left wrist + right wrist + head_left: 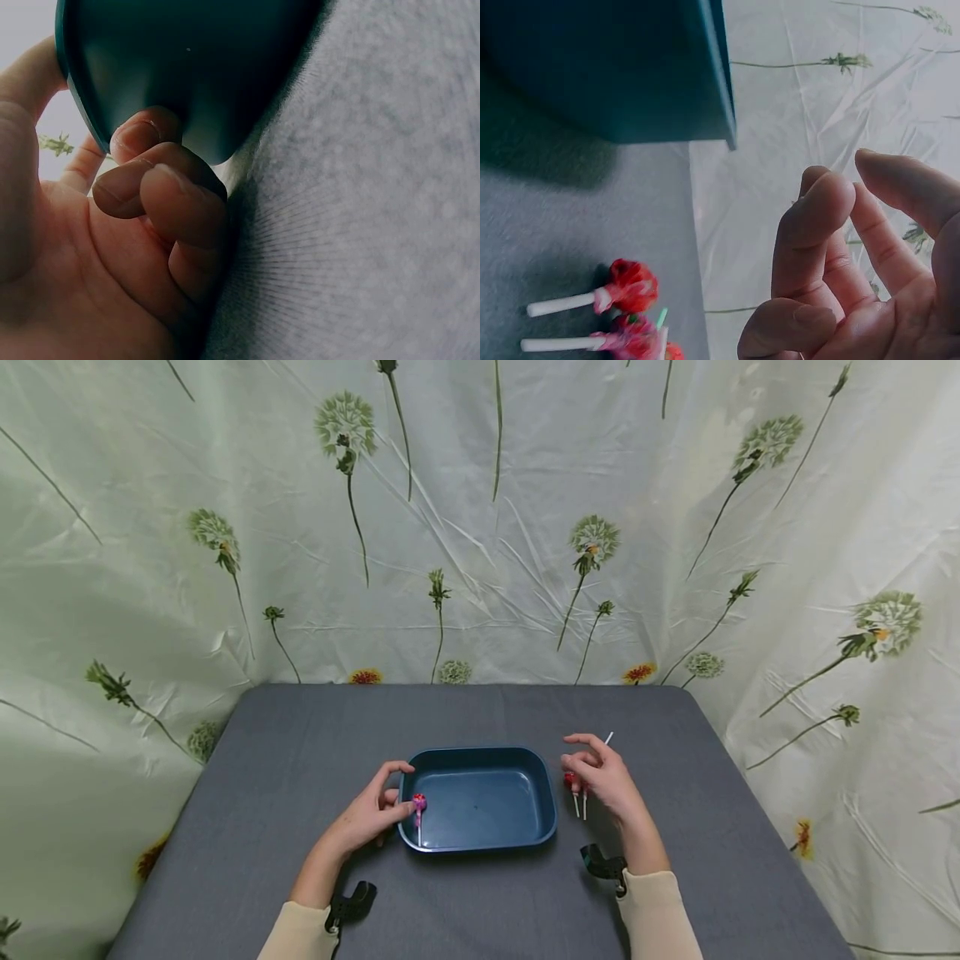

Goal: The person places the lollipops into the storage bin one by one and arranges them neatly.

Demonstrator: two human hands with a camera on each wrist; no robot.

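Plain cream sleeves (298, 933), L & R, w/ blk curved wrist mounts (358, 903)

The dark-blue, rounded rectangular plastic tray (483, 814) sits on the grey cloth-covered table (480, 714), around its middle. Inside, against the tray's left wall near the front corner, is a red-and-pink wrapped ball lollipop on a white stick (419, 802), stick end toward the front. The bare left hand (365, 814) is at the left rim, its thumb just beside that lollipop. Right of the tray, red and pink wrapped ball lollipops with white sticks (634, 286) lie together on the table, partly behind the bare right hand (607, 783). The white dandelion-print sheet curtain (480, 547) hangs behind the table and along both sides.
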